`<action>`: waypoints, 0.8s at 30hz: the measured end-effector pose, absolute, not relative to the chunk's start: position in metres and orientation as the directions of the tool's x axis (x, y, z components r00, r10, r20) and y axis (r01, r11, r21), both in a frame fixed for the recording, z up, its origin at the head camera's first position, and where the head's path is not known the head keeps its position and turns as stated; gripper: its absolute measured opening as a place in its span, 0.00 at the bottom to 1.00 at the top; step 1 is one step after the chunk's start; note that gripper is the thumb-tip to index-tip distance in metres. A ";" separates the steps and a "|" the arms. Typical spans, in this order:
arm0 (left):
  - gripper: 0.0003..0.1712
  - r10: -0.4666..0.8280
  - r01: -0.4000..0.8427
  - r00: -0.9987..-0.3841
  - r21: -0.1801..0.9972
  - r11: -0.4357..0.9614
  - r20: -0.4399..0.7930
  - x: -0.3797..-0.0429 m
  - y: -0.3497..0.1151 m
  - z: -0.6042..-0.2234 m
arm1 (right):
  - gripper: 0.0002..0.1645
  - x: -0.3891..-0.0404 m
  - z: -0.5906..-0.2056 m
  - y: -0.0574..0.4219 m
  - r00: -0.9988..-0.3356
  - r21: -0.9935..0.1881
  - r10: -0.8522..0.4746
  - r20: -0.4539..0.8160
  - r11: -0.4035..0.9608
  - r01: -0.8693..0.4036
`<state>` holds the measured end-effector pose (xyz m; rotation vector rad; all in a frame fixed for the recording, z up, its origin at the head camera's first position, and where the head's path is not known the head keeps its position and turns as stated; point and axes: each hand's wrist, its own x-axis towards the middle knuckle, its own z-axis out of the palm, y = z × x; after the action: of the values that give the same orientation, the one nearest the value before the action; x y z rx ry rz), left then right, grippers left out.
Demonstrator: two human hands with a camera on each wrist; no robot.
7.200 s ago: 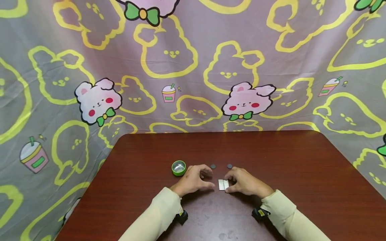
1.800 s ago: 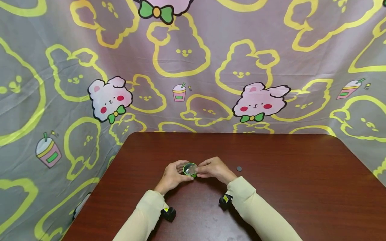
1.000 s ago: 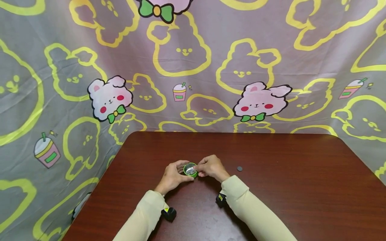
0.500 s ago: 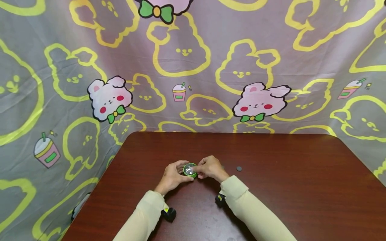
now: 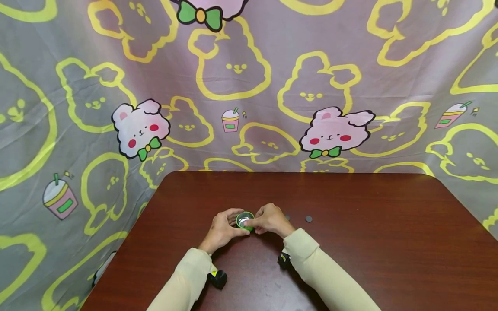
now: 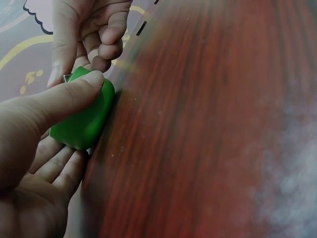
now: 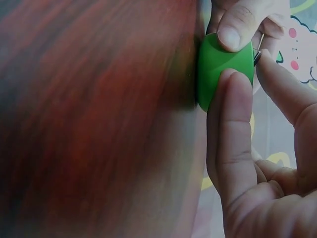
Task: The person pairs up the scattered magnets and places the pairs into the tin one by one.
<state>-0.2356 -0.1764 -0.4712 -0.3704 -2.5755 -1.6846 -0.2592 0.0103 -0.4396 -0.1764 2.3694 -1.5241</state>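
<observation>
A small round bowl (image 5: pixel 245 220), green outside with a shiny metal inside, stands between the two hands. My left hand (image 5: pixel 221 229) grips it from the left, with the thumb across the green wall in the left wrist view. My right hand (image 5: pixel 270 219) holds the opposite side in the head view, its thumb reaching over the rim into the bowl. In the right wrist view the right fingers (image 7: pixel 237 114) press the green wall from outside. A small dark metallic edge (image 7: pixel 256 55) shows at the rim by the right thumb.
Two flat grey discs lie on the brown table (image 5: pixel 350 250): one disc (image 5: pixel 308 219) right of the right hand, another disc (image 5: pixel 287 217) partly hidden behind it. A printed cloth (image 5: pixel 175 77) hangs around the table's far and left sides.
Earlier the bowl stood alone beside a pale two-part rectangle; later the right fingers held a see-through patterned piece over the bowl. That piece is gone from view, and the right thumb reaches inside.
</observation>
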 end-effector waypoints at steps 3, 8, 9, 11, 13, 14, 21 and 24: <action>0.36 0.174 0.226 -0.970 0.900 0.372 0.172 -0.236 -0.177 -0.470 | 0.19 -0.259 -0.438 0.010 -0.945 -0.898 -0.271 -0.181 0.438 0.046; 0.36 0.168 0.207 -0.974 0.904 0.375 0.154 -0.234 -0.176 -0.469 | 0.20 -0.258 -0.437 0.009 -0.940 -0.894 -0.281 -0.192 0.446 0.049; 0.36 0.167 0.202 -0.975 0.904 0.377 0.149 -0.234 -0.176 -0.469 | 0.20 -0.257 -0.438 0.009 -0.940 -0.891 -0.282 -0.194 0.451 0.048; 0.36 0.171 0.205 -0.974 0.901 0.381 0.150 -0.233 -0.176 -0.470 | 0.19 -0.257 -0.438 0.009 -0.940 -0.884 -0.286 -0.187 0.465 0.035; 0.36 0.175 0.216 -0.972 0.900 0.379 0.159 -0.233 -0.177 -0.471 | 0.19 -0.258 -0.439 0.008 -0.944 -0.871 -0.285 -0.166 0.492 0.004; 0.36 0.177 0.220 -0.971 0.900 0.377 0.163 -0.233 -0.177 -0.471 | 0.20 -0.258 -0.439 0.008 -0.946 -0.863 -0.285 -0.154 0.506 -0.012; 0.37 0.186 0.208 -0.972 0.900 0.382 0.145 -0.235 -0.177 -0.468 | 0.16 -0.260 -0.439 0.009 -0.949 -0.891 -0.273 -0.156 0.453 0.016; 0.40 0.204 0.220 -0.968 0.882 0.417 0.145 -0.236 -0.177 -0.465 | 0.13 -0.262 -0.437 0.013 -0.947 -0.910 -0.282 -0.154 0.415 0.025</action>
<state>-0.2356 -0.1774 -0.4651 -0.3944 -2.6319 -1.6411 -0.2619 0.0126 -0.4374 -0.2239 2.3901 -1.5443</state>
